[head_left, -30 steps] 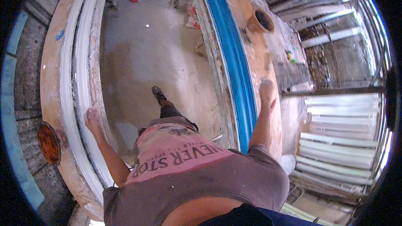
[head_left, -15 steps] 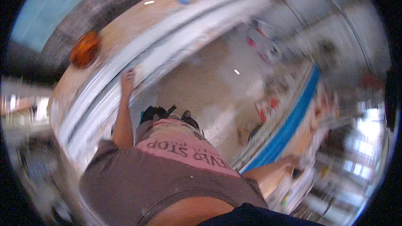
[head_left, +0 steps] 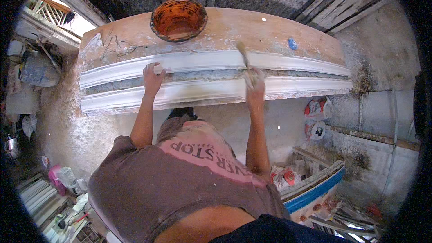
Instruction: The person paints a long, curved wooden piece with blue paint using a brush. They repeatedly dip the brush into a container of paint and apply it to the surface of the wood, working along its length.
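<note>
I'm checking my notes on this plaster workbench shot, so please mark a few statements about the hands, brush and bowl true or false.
1. The right hand holds a brush. True.
2. The left hand grips the brush. False: it rests on the white moulding.
3. The orange bowl stands on the board behind the moulding. True.
4. The bowl sits between the two hands on the moulding. False: it is farther back, on the board.

Plaster moulding workshop, probably: long white cornice casts (head_left: 211, 87) on a plaster-caked wooden bench (head_left: 270, 31), orange mixing bowl (head_left: 178, 19) at its far edge, rough concrete walls (head_left: 387, 121), dusty floor (head_left: 76, 130).
</note>
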{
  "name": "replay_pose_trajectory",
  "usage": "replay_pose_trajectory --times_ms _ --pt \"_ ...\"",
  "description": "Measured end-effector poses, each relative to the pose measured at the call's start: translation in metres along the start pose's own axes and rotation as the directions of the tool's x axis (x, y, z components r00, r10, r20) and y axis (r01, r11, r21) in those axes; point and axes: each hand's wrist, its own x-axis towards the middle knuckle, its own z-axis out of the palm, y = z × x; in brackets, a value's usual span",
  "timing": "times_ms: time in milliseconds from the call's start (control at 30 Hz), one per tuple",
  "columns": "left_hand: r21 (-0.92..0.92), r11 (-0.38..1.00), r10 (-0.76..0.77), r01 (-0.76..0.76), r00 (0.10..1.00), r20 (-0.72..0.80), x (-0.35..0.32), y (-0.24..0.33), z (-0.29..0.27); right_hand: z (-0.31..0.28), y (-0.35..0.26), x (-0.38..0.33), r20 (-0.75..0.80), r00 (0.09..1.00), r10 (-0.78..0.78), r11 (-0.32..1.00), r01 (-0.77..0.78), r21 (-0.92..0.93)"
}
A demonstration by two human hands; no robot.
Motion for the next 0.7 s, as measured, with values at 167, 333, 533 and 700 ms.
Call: replay_pose_trajectory --times_ms 167,333,533,700 --pt "0.148 0.988 0.028 -0.044 0.993 0.112 0.037 -0.056 0.014 0.139 -0.090 0.150 0.352 0.936 -0.008 0.999 0.025 -0.044" --pt "0.159 0.984 -0.133 0.086 0.940 0.313 0.052 -0.054 0.017 0.287 -0.076 0.220 0.608 0.742 0.282 0.841 0.114 -0.528" --pt "0.164 0.972 -0.216 0.166 0.906 0.365 0.053 -0.055 0.009 0.349 -0.081 0.214 0.659 0.643 0.391 0.777 0.153 -0.611" --pt "0.133 0.970 -0.238 0.205 0.917 0.320 0.058 -0.058 0.010 0.344 -0.095 0.213 0.630 0.747 0.213 0.701 0.333 -0.631"
